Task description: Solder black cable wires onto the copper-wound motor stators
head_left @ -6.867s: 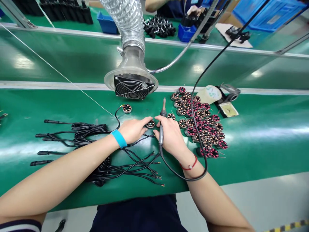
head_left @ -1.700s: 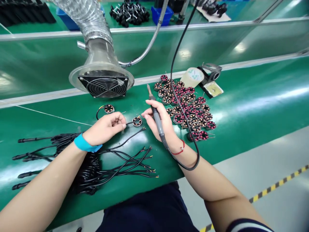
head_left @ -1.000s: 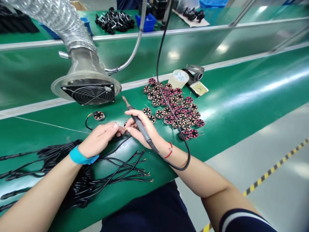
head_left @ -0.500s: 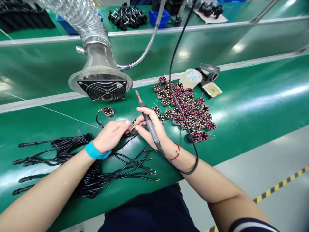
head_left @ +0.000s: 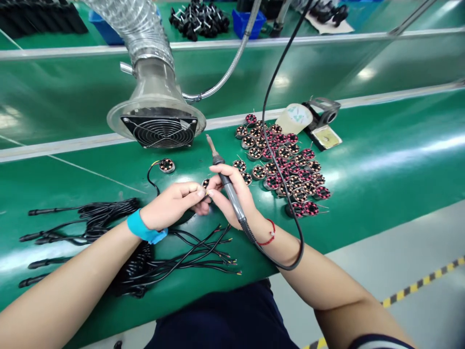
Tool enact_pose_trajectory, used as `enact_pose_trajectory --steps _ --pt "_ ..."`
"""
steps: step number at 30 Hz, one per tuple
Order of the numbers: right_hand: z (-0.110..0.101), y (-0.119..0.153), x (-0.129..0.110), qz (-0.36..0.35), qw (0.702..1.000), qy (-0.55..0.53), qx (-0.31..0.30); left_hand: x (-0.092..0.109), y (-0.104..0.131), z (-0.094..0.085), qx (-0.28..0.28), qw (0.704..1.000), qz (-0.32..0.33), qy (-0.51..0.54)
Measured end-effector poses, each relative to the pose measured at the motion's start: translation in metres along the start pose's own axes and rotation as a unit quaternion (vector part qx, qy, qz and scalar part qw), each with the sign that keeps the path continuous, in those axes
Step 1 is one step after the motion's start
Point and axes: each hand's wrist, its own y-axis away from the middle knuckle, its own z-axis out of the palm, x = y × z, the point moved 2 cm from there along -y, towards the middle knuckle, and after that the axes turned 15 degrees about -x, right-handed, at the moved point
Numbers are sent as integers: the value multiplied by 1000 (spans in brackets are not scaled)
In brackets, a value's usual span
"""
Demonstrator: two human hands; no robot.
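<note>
Two grips on my side: left hand pinched tight on cable tip; right hand, loosely curled, holds soldering iron.

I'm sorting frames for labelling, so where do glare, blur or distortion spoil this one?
Head view: white glare streaks the green bench at both sides; wire ends between the left hand and right hand look soft; the forearms stretch toward the lower corners; the fan grille looks crisp.
</note>
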Motion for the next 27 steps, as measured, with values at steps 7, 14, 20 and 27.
enact_pose_trajectory --steps 7,14,20,27 --pt "0 3 2 39 997 60 -12 -1 -2 -9 66 996 -58 -11" --pt "-23 7 -14 57 981 180 40 -7 -7 -20 151 983 -39 -98" --pt "-24 24 -29 -11 954 284 97 -6 -6 -16 119 984 -93 -98" --pt "-20 33 -23 -38 959 264 95 -10 1 -18 93 987 -107 -75"
